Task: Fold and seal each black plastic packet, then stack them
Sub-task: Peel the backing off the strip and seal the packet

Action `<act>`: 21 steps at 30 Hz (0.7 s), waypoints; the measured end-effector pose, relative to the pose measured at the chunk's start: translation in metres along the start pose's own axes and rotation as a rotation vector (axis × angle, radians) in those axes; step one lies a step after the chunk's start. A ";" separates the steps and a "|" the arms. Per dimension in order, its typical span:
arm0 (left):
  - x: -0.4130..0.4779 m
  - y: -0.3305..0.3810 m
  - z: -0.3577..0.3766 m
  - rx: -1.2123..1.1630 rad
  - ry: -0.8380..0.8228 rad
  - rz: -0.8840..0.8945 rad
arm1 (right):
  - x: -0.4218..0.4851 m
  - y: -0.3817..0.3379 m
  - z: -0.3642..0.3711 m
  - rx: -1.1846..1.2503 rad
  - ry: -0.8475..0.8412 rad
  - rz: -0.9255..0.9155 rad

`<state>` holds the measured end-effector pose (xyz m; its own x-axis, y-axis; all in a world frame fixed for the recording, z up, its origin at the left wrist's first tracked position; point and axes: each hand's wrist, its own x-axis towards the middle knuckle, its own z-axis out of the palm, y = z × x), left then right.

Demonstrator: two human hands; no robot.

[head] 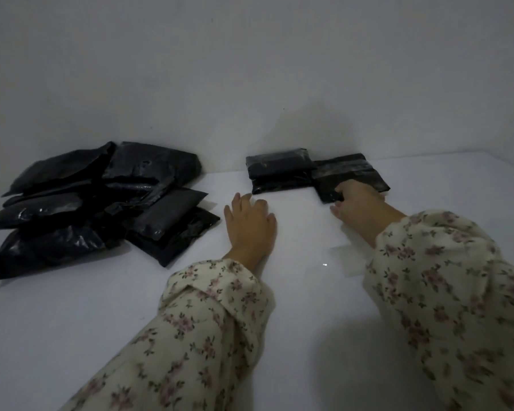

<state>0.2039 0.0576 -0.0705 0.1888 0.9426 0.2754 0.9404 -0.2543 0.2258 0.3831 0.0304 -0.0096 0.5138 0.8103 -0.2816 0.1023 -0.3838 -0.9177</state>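
1. Your right hand (361, 204) reaches to the far edge of the white table (309, 292) and grasps a folded packet (350, 173) at its near left corner, with the fingers curled onto its top.
2. Your left hand (251, 225) lies palm down on the table with its fingers relaxed and slightly spread. It holds nothing.
3. The table's far edge meets a plain white wall (250, 69).
4. A pile of loose packets (95, 203), black and glossy, sprawls over the left side of the table, from the left edge back to the wall. The packets overlap at odd angles.
5. Your floral cream sleeves (442, 277) cover both arms to the wrists.
6. A stack of folded packets (279, 170), two high, sits at the far edge against the wall, just beyond your left fingertips.
7. The packet you hold lies flat at the far edge, close against the right side of the stack.
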 end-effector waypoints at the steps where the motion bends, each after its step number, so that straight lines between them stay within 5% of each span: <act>1: -0.004 -0.006 -0.006 0.027 0.067 0.000 | -0.010 -0.002 0.010 0.088 -0.023 0.025; 6: -0.022 -0.056 -0.044 0.071 0.227 -0.144 | -0.066 -0.014 0.085 0.137 -0.338 0.187; 12: -0.036 -0.120 -0.073 0.115 -0.010 -0.380 | -0.110 -0.014 0.171 0.088 -0.456 0.062; 16: -0.047 -0.144 -0.084 -0.064 0.087 -0.275 | -0.132 -0.017 0.194 0.224 -0.426 0.102; 21: -0.071 -0.156 -0.088 -0.246 0.104 0.118 | -0.154 -0.017 0.190 0.402 -0.491 0.216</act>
<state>0.0193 0.0111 -0.0429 0.2508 0.8795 0.4043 0.8142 -0.4176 0.4033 0.1402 -0.0040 -0.0034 0.0302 0.8776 -0.4784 -0.3333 -0.4424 -0.8326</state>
